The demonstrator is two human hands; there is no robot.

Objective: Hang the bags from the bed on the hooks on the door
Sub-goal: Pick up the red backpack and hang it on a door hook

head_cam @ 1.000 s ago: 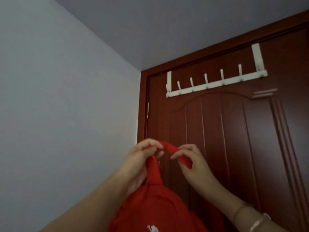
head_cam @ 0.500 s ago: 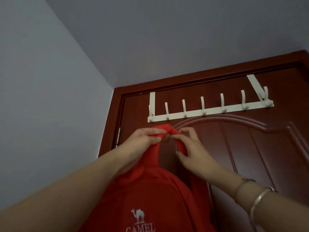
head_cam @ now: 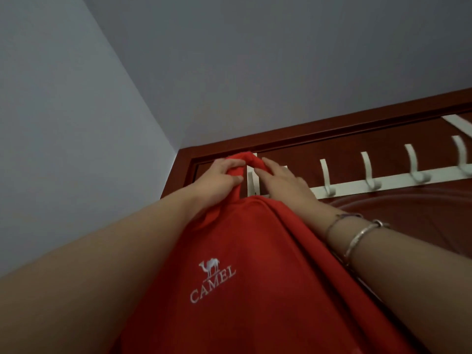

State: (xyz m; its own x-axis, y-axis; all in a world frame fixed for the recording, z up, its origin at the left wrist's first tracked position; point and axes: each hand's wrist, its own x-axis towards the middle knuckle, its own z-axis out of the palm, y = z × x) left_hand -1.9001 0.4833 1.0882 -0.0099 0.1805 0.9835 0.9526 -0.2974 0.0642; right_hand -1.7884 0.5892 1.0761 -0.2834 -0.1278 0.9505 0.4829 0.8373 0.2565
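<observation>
A red bag (head_cam: 245, 272) with a white camel logo hangs from my two raised hands, filling the lower middle of the view. My left hand (head_cam: 219, 180) grips the left side of its top strap loop (head_cam: 249, 159). My right hand (head_cam: 283, 182) holds the loop's right side. The loop is lifted to the left end of the white over-door hook rack (head_cam: 352, 186), at the leftmost hook, which is mostly hidden behind the strap and my fingers. Whether the loop sits on the hook cannot be told.
The rack hangs on a dark red-brown door (head_cam: 398, 208) with several bare white hooks (head_cam: 325, 176) to the right of my hands. A pale wall (head_cam: 63, 123) meets the door frame on the left, with the ceiling above.
Both hands have raised the bag's strap loop from below the rack up to the leftmost hook. The door and rack now look closer and lie further right in view.
</observation>
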